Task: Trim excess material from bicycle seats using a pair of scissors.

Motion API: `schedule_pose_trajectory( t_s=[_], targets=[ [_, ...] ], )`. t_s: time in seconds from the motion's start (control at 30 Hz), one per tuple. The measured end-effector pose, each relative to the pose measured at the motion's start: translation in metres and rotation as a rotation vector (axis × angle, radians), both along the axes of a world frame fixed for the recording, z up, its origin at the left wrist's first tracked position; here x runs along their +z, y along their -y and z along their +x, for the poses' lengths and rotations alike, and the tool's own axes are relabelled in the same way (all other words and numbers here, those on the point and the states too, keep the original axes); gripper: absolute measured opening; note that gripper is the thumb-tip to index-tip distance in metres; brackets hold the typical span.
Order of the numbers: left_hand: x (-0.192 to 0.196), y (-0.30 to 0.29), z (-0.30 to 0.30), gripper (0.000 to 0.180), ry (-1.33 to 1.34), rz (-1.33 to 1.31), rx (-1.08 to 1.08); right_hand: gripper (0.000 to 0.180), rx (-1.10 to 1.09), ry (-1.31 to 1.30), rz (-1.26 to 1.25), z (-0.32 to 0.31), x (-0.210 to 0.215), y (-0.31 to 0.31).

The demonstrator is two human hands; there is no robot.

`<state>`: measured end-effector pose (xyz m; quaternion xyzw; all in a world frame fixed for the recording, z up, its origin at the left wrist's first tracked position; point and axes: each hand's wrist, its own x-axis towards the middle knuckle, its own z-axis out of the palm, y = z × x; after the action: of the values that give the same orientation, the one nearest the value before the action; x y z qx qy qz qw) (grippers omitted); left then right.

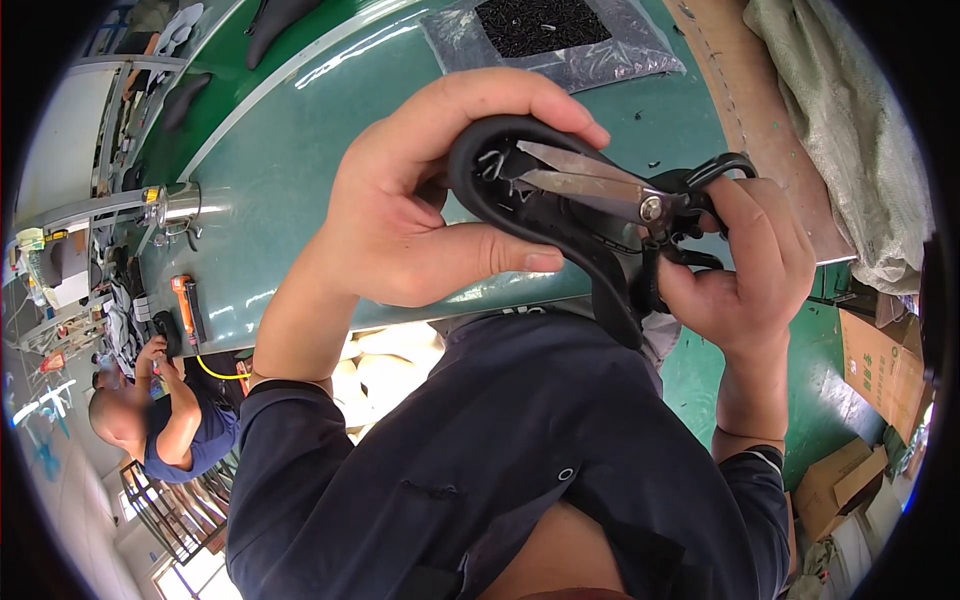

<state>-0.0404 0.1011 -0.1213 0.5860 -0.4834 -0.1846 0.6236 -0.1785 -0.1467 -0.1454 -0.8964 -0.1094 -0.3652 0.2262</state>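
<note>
My left hand (395, 215) grips the wide end of a black bicycle saddle (613, 288), fingers curled over the far rim and thumb on the near one. Its hollow underside faces up, and its narrow end points down to the right. Loose pale threads or bits of material show inside the wide end. My right hand (745, 250) holds a pair of black-handled scissors (590, 187), fingers through the loops. The blades are parted and reach into the hollow, their tips beside the pale bits. The right fingers also lie close to the saddle's narrow end; contact is unclear.
A green table (270, 200) spans the area beyond my hands. On it lies a clear plastic bag (640, 55) with small black pieces. An orange tool (184, 303) with a yellow hose stands left, near a co-worker (190, 430). Cardboard boxes (880, 365) and a woven sack (850, 130) are right.
</note>
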Motion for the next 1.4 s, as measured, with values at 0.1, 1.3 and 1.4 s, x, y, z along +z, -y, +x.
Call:
schedule_pose_trajectory(
  t_s=[0.1, 1.3, 1.4],
  targets=[
    [0.001, -0.003, 0.000, 0.077, 0.030, -0.006, 0.015, 0.045, 0.058, -0.059, 0.026, -0.001, 0.004, -0.001],
    [-0.003, -0.004, 0.001, 0.083, -0.105, 0.061, -0.018, 0.041, 0.015, -0.104, 0.033, -0.004, -0.005, -0.005],
    [-0.006, -0.004, 0.002, 0.083, -0.105, 0.047, -0.024, 0.042, 0.028, -0.115, 0.039, -0.005, -0.006, -0.005]
  ],
)
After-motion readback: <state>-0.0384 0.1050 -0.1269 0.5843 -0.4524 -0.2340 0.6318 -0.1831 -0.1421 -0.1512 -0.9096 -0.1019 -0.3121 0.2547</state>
